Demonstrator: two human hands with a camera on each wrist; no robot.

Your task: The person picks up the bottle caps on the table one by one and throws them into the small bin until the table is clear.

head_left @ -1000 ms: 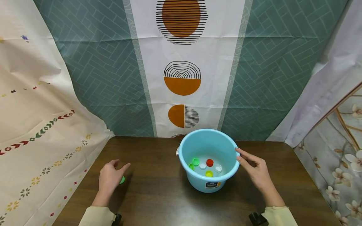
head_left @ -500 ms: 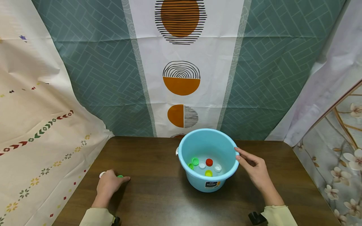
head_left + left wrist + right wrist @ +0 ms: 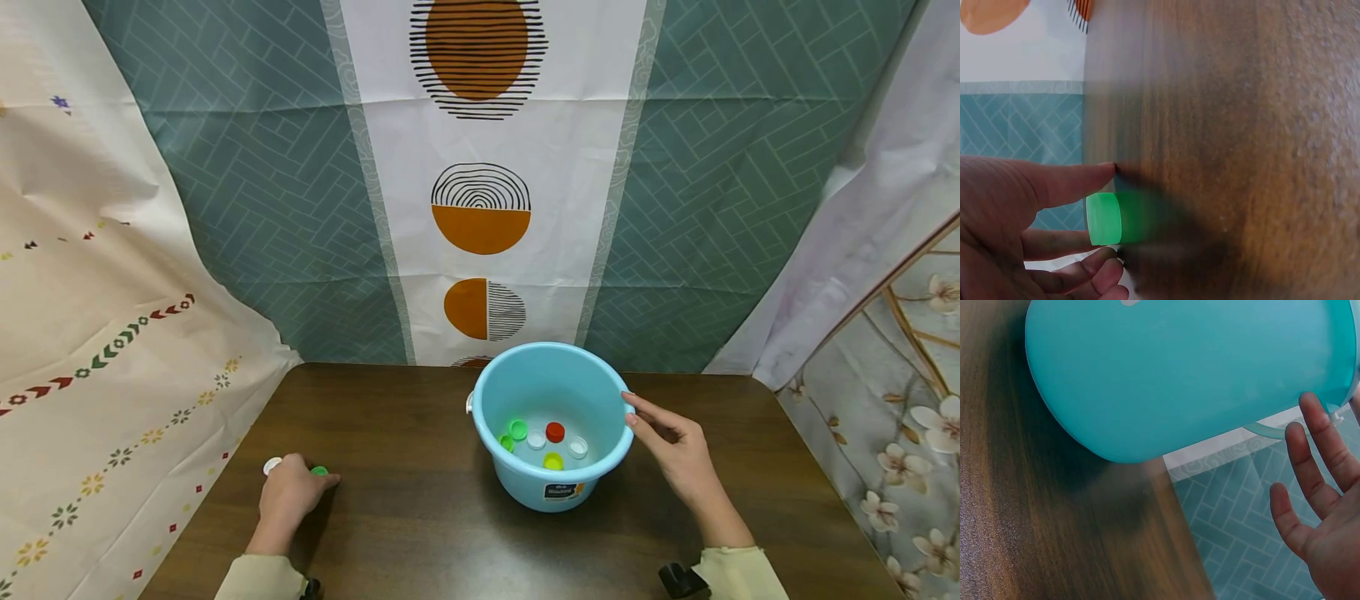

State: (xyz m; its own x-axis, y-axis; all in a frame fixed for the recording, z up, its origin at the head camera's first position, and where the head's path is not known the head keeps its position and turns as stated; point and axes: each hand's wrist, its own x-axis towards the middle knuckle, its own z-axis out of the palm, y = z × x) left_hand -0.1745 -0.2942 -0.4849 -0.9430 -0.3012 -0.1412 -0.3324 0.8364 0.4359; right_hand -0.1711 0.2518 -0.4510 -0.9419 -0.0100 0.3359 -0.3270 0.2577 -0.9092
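My left hand (image 3: 288,497) is low on the tabletop at the left, thumb and fingers on either side of a green bottle cap (image 3: 1104,219). In the left wrist view a small gap shows between thumb and cap, while a finger lies along its other side. Just beyond that hand is a white cap (image 3: 272,464), partly covered by it. At the right, my right hand (image 3: 678,458) pinches the rim of a light blue bucket (image 3: 543,492). Its other fingers (image 3: 1297,456) are spread outside the bucket wall. Green, red, yellow and whitish caps lie on the bucket's floor.
The dark brown wooden table (image 3: 405,533) ends at a patterned curtain (image 3: 300,208) behind. A cream cloth (image 3: 112,375) hangs along the left side and a floral cloth (image 3: 885,450) along the right. The bucket's handle joint (image 3: 470,402) sticks out at its left.
The left hand has come down to the table around the green cap, and its thumb has drawn in slightly. A white cap has come into sight beyond it. Right hand and bucket stay put.
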